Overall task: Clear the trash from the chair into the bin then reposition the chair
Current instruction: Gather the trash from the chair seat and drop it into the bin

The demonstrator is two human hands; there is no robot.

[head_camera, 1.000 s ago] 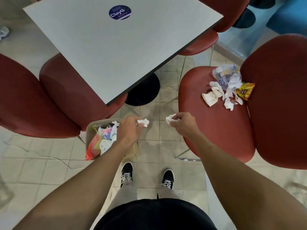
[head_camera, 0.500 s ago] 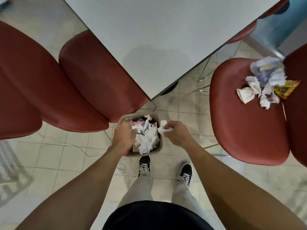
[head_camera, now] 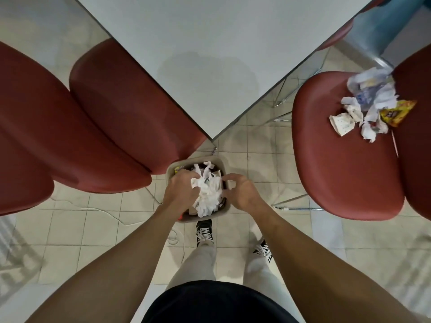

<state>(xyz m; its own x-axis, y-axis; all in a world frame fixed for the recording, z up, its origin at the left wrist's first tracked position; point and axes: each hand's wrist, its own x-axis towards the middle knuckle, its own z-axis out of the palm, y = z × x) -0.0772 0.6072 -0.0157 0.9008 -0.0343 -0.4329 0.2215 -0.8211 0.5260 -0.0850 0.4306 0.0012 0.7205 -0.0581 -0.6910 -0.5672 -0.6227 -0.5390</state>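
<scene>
A small beige bin (head_camera: 172, 167) stands on the floor in front of my feet, heaped with crumpled white paper (head_camera: 208, 194). My left hand (head_camera: 180, 192) is over the bin's left side, fingers curled down against the paper; whether it grips any is unclear. My right hand (head_camera: 242, 192) hovers at the bin's right rim with fingers spread and nothing in it. At the right, a red chair (head_camera: 345, 173) carries a pile of trash (head_camera: 368, 106) on the back of its seat: crumpled napkins, a clear plastic wrapper and a yellow snack packet (head_camera: 396, 111).
A grey table (head_camera: 210, 43) spreads above the bin, its corner pointing at me. Red chairs (head_camera: 93, 127) crowd the left side, close to the bin. A white cable (head_camera: 109, 214) lies on the tiled floor at the left. My shoes (head_camera: 205, 230) stand just behind the bin.
Both hands came together from the chair side and dropped over the bin. The right hand has let go of its paper scrap and spread its fingers. The view shifted left and down.
</scene>
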